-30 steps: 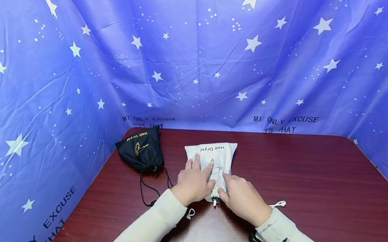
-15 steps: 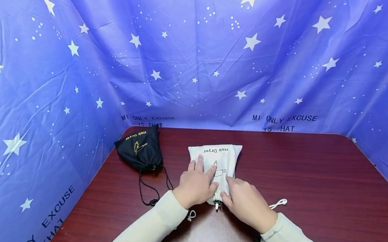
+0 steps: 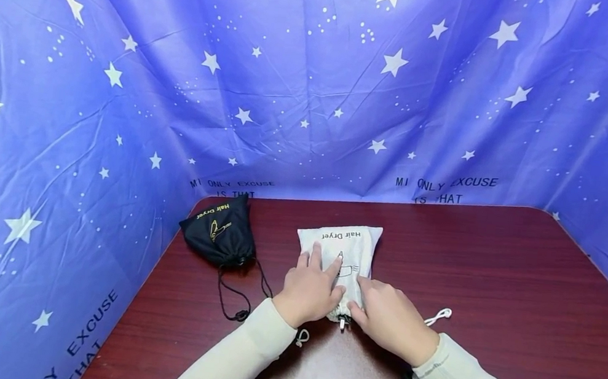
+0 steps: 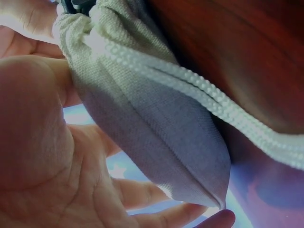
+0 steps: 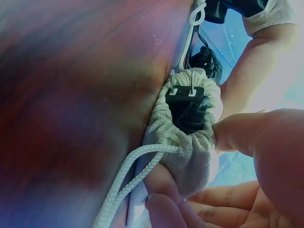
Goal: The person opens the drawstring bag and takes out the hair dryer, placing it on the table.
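Note:
A white drawstring bag (image 3: 355,253) printed "Hair Dryer" lies mid-table, its gathered mouth toward me. A black two-prong plug (image 5: 186,99) pokes out of that mouth. My left hand (image 3: 307,292) rests on the bag's left part, fingers spread and fairly straight. On the other side my right hand (image 3: 395,322) holds the bag near its mouth. In the right wrist view the thumb (image 5: 237,135) presses the gathered cloth and curled fingers (image 5: 164,187) touch the bag's lower side. White cords (image 4: 190,92) trail out on both sides. What fills the bag is hidden.
A black drawstring bag (image 3: 219,233), also printed "Hair Dryer", lies at the table's back left, its black cord (image 3: 236,306) trailing toward my left sleeve. A blue starry curtain (image 3: 304,78) surrounds the back and sides of the dark red table (image 3: 484,270).
The white bag and both hands on it have shifted slightly right in the head view, which has itself moved a little. The grasp looks the same; the black bag stays put.

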`<action>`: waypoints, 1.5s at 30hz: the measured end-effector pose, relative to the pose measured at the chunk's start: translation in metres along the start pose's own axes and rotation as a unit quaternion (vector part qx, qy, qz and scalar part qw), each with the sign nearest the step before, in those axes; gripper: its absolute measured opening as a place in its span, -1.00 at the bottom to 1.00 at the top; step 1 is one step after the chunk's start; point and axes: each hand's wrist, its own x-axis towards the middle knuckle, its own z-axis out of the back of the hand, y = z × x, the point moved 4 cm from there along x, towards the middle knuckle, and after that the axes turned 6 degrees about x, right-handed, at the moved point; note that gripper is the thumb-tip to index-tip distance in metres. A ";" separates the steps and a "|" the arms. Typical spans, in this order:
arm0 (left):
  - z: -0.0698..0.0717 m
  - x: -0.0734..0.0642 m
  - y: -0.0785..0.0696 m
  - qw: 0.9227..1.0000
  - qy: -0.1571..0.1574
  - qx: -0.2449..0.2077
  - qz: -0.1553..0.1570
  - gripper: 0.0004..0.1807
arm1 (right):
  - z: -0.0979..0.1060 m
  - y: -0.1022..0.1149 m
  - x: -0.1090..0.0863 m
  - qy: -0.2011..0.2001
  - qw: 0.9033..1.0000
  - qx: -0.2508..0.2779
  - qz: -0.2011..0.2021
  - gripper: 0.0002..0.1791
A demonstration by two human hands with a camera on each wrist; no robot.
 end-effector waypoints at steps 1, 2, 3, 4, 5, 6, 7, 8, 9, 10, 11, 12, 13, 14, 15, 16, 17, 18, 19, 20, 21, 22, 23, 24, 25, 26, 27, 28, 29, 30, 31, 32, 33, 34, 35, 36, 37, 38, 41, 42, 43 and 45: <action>0.001 0.000 0.000 1.000 -0.003 -0.001 -0.001 -0.31 | 0.000 0.000 0.000 0.003 1.000 0.002 -0.004 -0.47; 0.002 0.000 0.001 1.000 -0.004 -0.002 -0.001 -0.30 | 0.001 0.000 0.001 0.007 1.000 0.004 -0.008 -0.47; 0.003 0.000 0.002 1.000 -0.006 -0.002 -0.002 -0.30 | 0.001 0.000 0.001 0.012 1.000 0.007 -0.012 -0.46; 0.004 0.000 0.003 1.000 -0.008 -0.001 -0.002 -0.30 | 0.001 0.000 0.002 0.018 1.000 0.010 -0.017 -0.45; 0.005 0.000 0.004 1.000 -0.010 -0.001 -0.004 -0.30 | 0.002 0.000 0.002 0.025 0.999 0.012 -0.023 -0.43; 0.006 0.001 0.005 1.000 -0.011 0.001 -0.005 -0.30 | 0.002 -0.001 0.003 0.033 0.999 0.015 -0.029 -0.42; 0.007 0.000 0.006 1.000 -0.013 0.003 -0.008 -0.30 | 0.003 -0.001 0.003 0.041 0.998 0.016 -0.036 -0.40; 0.008 0.000 0.007 1.000 -0.016 0.005 -0.011 -0.31 | 0.004 -0.002 0.003 0.048 0.998 0.017 -0.042 -0.39; 0.010 -0.001 0.007 1.000 -0.020 0.006 -0.014 -0.32 | 0.005 -0.003 0.003 0.055 0.997 0.018 -0.049 -0.38; 0.011 -0.001 0.008 1.000 -0.025 0.007 -0.016 -0.35 | 0.006 -0.003 0.002 0.062 0.996 0.017 -0.054 -0.38; 0.013 -0.002 0.008 0.999 -0.031 0.006 -0.019 -0.38 | 0.007 -0.004 0.002 0.068 0.996 0.016 -0.058 -0.39; 0.015 -0.003 0.009 0.999 -0.035 0.007 -0.021 -0.40 | 0.008 -0.004 0.002 0.073 0.995 0.015 -0.062 -0.40; 0.017 -0.005 0.009 0.999 -0.040 0.007 -0.024 -0.44 | 0.010 -0.004 0.002 0.077 0.995 0.015 -0.066 -0.41; 0.019 -0.006 0.009 0.999 -0.044 0.006 -0.026 -0.48 | 0.011 -0.005 0.002 0.081 0.994 0.014 -0.068 -0.43; 0.021 -0.008 0.009 0.998 -0.048 0.007 -0.029 -0.53 | 0.013 -0.005 0.003 0.086 0.994 0.013 -0.072 -0.45; 0.023 -0.009 0.008 0.998 -0.052 0.009 -0.033 -0.58 | 0.014 -0.005 0.003 0.090 0.993 0.012 -0.075 -0.48; 0.025 -0.011 0.008 0.998 -0.055 0.013 -0.038 -0.62 | 0.015 -0.005 0.003 0.095 0.992 0.012 -0.077 -0.49; 0.026 -0.012 0.007 0.997 -0.060 0.018 -0.042 -0.65 | 0.017 -0.006 0.003 0.099 0.992 0.013 -0.081 -0.51; 0.028 -0.014 0.007 0.997 -0.066 0.021 -0.046 -0.69 | 0.018 -0.006 0.002 0.103 0.991 0.013 -0.083 -0.52; 0.030 -0.015 0.006 0.996 -0.071 0.026 -0.052 -0.72 | 0.019 -0.006 0.002 0.107 0.991 0.013 -0.085 -0.52; 0.031 -0.017 0.005 0.995 -0.077 0.031 -0.058 -0.74 | 0.020 -0.006 0.002 0.111 0.990 0.013 -0.087 -0.51; 0.033 -0.018 0.004 0.994 -0.082 0.034 -0.064 -0.76 | 0.021 -0.006 0.002 0.113 0.990 0.013 -0.086 -0.51; 0.034 -0.019 0.003 0.993 -0.086 0.035 -0.069 -0.78 | 0.021 -0.006 0.002 0.116 0.989 0.014 -0.086 -0.50; 0.036 -0.020 0.002 0.993 -0.090 0.035 -0.074 -0.81 | 0.022 -0.005 0.002 0.117 0.989 0.016 -0.086 -0.50; 0.037 -0.022 0.001 0.992 -0.092 0.034 -0.081 -0.83 | 0.021 -0.005 0.002 0.119 0.989 0.016 -0.085 -0.50; 0.038 -0.023 0.000 0.992 -0.090 0.031 -0.087 -0.84 | 0.021 -0.005 0.001 0.119 0.989 0.017 -0.085 -0.50; 0.038 -0.023 -0.001 0.991 -0.086 0.027 -0.094 -0.84 | 0.021 -0.004 0.001 0.120 0.989 0.017 -0.084 -0.49; 0.038 -0.024 -0.002 0.991 -0.081 0.022 -0.101 -0.83 | 0.020 -0.004 0.001 0.120 0.989 0.017 -0.083 -0.49; 0.038 -0.025 -0.003 0.991 -0.076 0.019 -0.107 -0.80 | 0.019 -0.004 0.001 0.120 0.989 0.016 -0.080 -0.49; 0.038 -0.026 -0.004 0.991 -0.072 0.017 -0.114 -0.78 | 0.018 -0.003 0.001 0.119 0.990 0.015 -0.077 -0.48; 0.038 -0.027 -0.004 0.990 -0.067 0.014 -0.119 -0.75 | 0.017 -0.003 0.001 0.118 0.990 0.012 -0.073 -0.47; 0.037 -0.027 -0.005 0.990 -0.063 0.013 -0.123 -0.72 | 0.015 -0.003 0.001 0.116 0.991 0.009 -0.069 -0.47; 0.037 -0.028 -0.006 0.990 -0.061 0.012 -0.126 -0.69 | 0.014 -0.004 0.001 0.113 0.991 0.007 -0.064 -0.46; 0.037 -0.028 -0.006 0.990 -0.061 0.013 -0.126 -0.66 | 0.013 -0.003 0.001 0.108 0.992 0.005 -0.057 -0.46; 0.036 -0.028 -0.007 0.990 -0.063 0.017 -0.125 -0.65 | 0.011 -0.003 0.001 0.103 0.993 0.003 -0.051 -0.46; 0.036 -0.029 -0.008 0.990 -0.069 0.022 -0.124 -0.64 | 0.010 -0.003 0.001 0.099 0.994 0.003 -0.045 -0.45; 0.035 -0.028 -0.009 0.989 -0.076 0.028 -0.122 -0.63 | 0.009 -0.003 0.001 0.094 0.995 0.002 -0.040 -0.46; 0.034 -0.029 -0.010 0.988 -0.085 0.035 -0.121 -0.62 | 0.009 -0.003 0.001 0.089 0.995 0.001 -0.034 -0.45; 0.031 -0.029 -0.015 0.984 -0.121 0.062 -0.119 -0.61 | 0.007 -0.003 0.001 0.081 0.997 0.002 -0.019 -0.44; 0.030 -0.029 -0.016 0.982 -0.133 0.068 -0.120 -0.62 | 0.007 -0.002 0.001 0.079 0.997 0.002 -0.015 -0.44; 0.029 -0.028 -0.017 0.980 -0.141 0.072 -0.120 -0.63 | 0.007 -0.003 0.001 0.077 0.997 0.004 -0.012 -0.44; 0.029 -0.027 -0.017 0.978 -0.150 0.075 -0.120 -0.64 | 0.007 -0.003 0.002 0.073 0.997 0.007 -0.007 -0.45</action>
